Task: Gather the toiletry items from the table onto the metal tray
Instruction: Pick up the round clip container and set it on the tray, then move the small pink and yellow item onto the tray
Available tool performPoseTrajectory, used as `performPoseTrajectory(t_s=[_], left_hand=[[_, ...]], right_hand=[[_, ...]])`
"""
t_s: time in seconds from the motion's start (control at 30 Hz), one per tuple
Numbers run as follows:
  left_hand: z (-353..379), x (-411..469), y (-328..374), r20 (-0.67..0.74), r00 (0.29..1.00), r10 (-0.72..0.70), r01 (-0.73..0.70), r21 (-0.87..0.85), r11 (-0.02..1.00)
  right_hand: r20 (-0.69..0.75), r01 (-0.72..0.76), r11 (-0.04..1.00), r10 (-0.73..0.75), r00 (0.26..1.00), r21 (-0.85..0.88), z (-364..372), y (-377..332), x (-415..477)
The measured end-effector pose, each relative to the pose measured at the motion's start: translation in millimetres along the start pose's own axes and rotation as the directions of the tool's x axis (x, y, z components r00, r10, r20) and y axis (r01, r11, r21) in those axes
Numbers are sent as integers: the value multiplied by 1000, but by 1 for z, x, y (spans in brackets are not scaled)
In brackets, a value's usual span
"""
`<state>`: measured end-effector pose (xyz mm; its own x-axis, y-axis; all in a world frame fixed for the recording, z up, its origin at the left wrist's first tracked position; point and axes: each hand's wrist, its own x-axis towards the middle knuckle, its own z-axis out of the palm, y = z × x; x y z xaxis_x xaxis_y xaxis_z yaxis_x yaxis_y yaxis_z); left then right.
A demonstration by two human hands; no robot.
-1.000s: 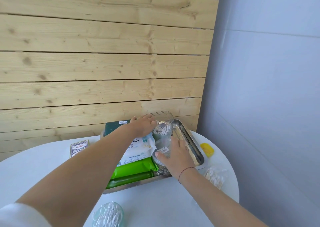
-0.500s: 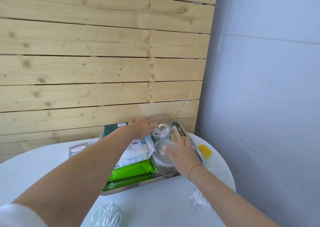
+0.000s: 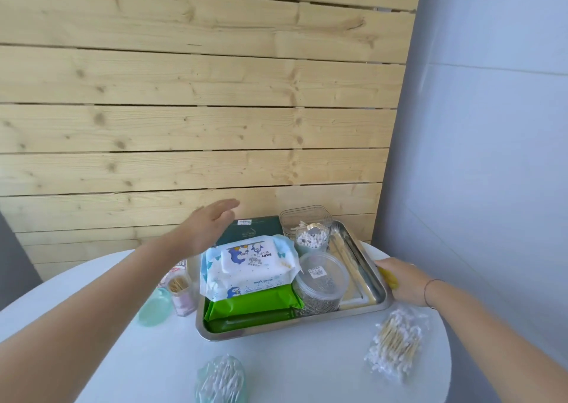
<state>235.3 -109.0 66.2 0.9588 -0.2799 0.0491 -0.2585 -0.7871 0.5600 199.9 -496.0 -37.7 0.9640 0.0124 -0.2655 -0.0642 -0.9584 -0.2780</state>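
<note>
The metal tray (image 3: 356, 310) sits on the white round table (image 3: 307, 365). It holds a baby wipes pack (image 3: 249, 267), a green pack (image 3: 252, 304), a dark green box (image 3: 255, 229), a clear jar of cotton swabs (image 3: 312, 236) and a round lidded tub (image 3: 321, 276). My left hand (image 3: 212, 224) hovers flat and open above the tray's far left corner. My right hand (image 3: 399, 276) lies on a yellow item (image 3: 388, 278) on the table just right of the tray; its fingers are curled around it. A bag of cotton swabs (image 3: 396, 341) and a clear swab case (image 3: 219, 381) lie on the table.
Left of the tray stand a pink toothpick jar (image 3: 181, 292), a mint green lid (image 3: 153, 307) and a small packet (image 3: 179, 266). A wooden slat wall (image 3: 190, 110) rises behind the table, a grey wall (image 3: 491, 157) on the right. The table edge curves close on the right.
My left hand let go of the swab jar and lifted to the left. My right hand left the round tub and moved right to the yellow item beside the tray.
</note>
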Motion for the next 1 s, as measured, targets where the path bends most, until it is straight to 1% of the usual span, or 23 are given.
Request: performPoseTrajectory(t_s=[0.07,0.13,0.17,0.23,0.27,0.33,0.37,0.4,0.47,0.53,0.6,0.67,0.73,0.8,0.87,1.0], left_hand=[[-11,-22,-29,-62,994,-88,82,-91,992],[-15,-41,-52,-106,983,-153,136,-147,980],[-18,-52,-64,-127,975,-183,159,-175,972],[-20,-67,-80,-144,960,-241,203,-235,950],[-21,-72,-86,-153,950,-272,227,-261,938],[-24,-83,-99,-180,931,-317,253,-305,918],[-24,-87,-105,-188,927,-326,257,-318,913],[-23,-92,-109,-179,927,-331,263,-320,910],[-15,-100,-112,-108,941,-321,281,-280,918],[-3,-106,-114,-27,957,-288,275,-223,935],[12,-109,-113,17,964,-265,264,-191,946],[25,-108,-114,28,964,-265,265,-204,943],[32,-106,-116,-3,966,-257,250,-222,943],[39,-101,-121,-71,966,-247,226,-224,948],[45,-95,-125,-157,958,-242,202,-235,951],[52,-91,-128,-272,942,-198,124,-268,956]], right_hand=[[-53,-23,999,24,998,23,5,4,1],[-98,-107,994,104,990,-32,6,10,1],[-148,-155,987,146,978,-51,3,5,-1],[-284,-253,967,243,927,1,-12,-8,-12],[-355,-277,960,274,894,45,-22,-17,-18],[-480,-261,962,267,835,82,-43,-47,-31],[-511,-225,971,236,827,84,-52,-66,-37],[-520,-168,982,190,833,91,-57,-86,-42],[-509,-19,992,80,857,125,-64,-130,-50],[-479,147,981,-70,875,126,-63,-178,-55],[-408,292,947,-217,887,132,-55,-224,-60],[-309,390,909,-332,891,148,-40,-266,-65],[-203,427,885,-390,898,189,-21,-298,-62],[-133,426,883,-406,904,198,-3,-318,-56],[-110,420,892,-406,907,168,8,-329,-51],[-100,431,896,-422,901,101,21,-340,-45]])
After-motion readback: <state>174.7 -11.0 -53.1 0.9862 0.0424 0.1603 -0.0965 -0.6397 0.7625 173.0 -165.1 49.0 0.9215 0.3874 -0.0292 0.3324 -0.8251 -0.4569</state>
